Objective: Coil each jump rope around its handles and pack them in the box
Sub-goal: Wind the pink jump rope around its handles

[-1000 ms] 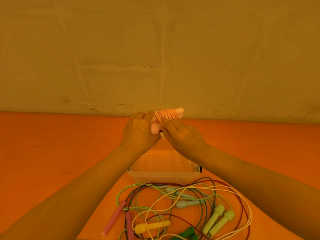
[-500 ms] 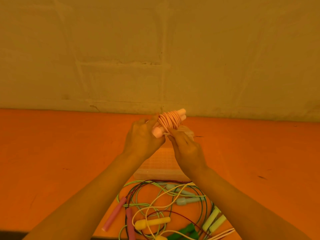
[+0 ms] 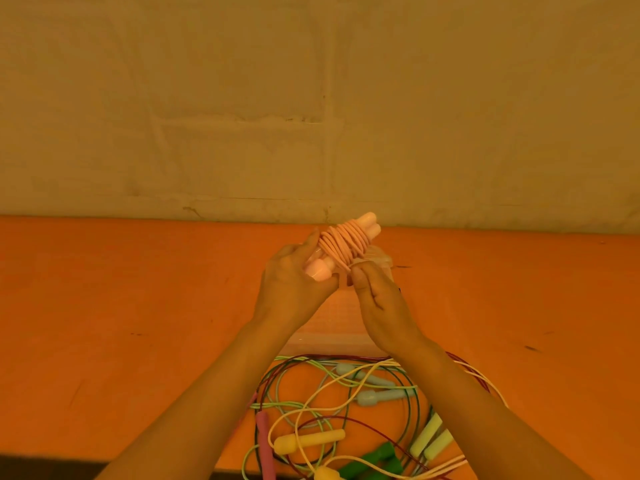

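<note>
Setting: Bare plaster wall [image 3: 242, 98] stood behind an orange desk [image 3: 121, 306], all under warm yellow light.
Left hand: the left hand [image 3: 294, 289] was curled round the near ends of two pale pink plastic jump-rope handles [image 3: 320, 270], holding them together above the desk.
Right hand: the right hand [image 3: 377, 299] pinched the last bit of thin pink cord at the underside of the coil; whether it was tucking the end in could not be told.
Pink rope: the pink cord coil [image 3: 343, 245] sat wound round the middle of the paired handles, whose far tips stuck out toward the wall.
Box: a clear plastic box [image 3: 341, 327] lay on the desk under both wrists, mostly hidden by them.
Loose ropes: just beside the box, nearer the person, lay a tangle of uncoiled ropes, among them a yellow-handled rope [image 3: 308, 441], a pale blue-handled one [image 3: 377, 396], dark green handles [image 3: 377, 462] and light green handles [image 3: 429, 441].
Stage: likely the end of the winding, packing not yet done.
Risk: if the cord end were not secured, the springy coil would probably loosen when lowered into the box.
Second risk: the overlapping cords below could snag when one rope is pulled free.
</note>
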